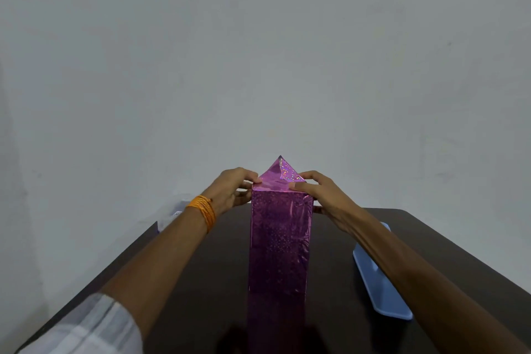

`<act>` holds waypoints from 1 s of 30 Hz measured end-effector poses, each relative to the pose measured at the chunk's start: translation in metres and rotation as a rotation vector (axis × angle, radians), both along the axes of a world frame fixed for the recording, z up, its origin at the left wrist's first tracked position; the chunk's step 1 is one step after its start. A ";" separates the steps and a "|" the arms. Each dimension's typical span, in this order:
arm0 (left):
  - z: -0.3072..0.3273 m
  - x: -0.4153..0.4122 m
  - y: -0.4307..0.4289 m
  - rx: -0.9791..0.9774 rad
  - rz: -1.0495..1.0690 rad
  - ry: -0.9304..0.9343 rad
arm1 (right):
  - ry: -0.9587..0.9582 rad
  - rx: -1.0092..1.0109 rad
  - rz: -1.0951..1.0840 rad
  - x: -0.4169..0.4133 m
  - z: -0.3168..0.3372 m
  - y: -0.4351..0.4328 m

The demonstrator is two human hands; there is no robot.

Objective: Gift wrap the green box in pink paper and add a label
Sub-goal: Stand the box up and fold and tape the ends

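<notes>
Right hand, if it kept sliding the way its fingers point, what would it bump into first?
The right hand touches the tall box wrapped in shiny pink paper. Its fingers point left at the upright triangular paper flap, so it would likely meet that first, though depth is hard to judge.

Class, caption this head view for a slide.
Left hand and right hand hold the pink paper, folded to a triangular flap, on the box beside a blue tray.

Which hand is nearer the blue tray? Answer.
Right. The right hand grips the wrapped box on the side facing the blue tray; the left hand grips the opposite side, farther off.
</notes>
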State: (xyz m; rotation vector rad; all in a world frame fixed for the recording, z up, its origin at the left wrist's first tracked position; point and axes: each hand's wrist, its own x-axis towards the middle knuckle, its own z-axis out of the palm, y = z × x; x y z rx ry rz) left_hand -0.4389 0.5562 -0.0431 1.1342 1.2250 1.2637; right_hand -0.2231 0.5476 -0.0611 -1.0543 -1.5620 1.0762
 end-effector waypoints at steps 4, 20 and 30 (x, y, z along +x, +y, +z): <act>-0.021 -0.004 0.008 0.058 0.123 -0.025 | 0.017 0.012 0.016 0.004 -0.003 -0.002; -0.033 0.009 -0.001 0.082 -0.047 -0.029 | 0.041 -0.003 -0.005 -0.004 -0.005 0.001; -0.047 0.010 -0.013 0.281 0.082 -0.072 | -0.060 0.339 -0.435 -0.009 -0.012 -0.004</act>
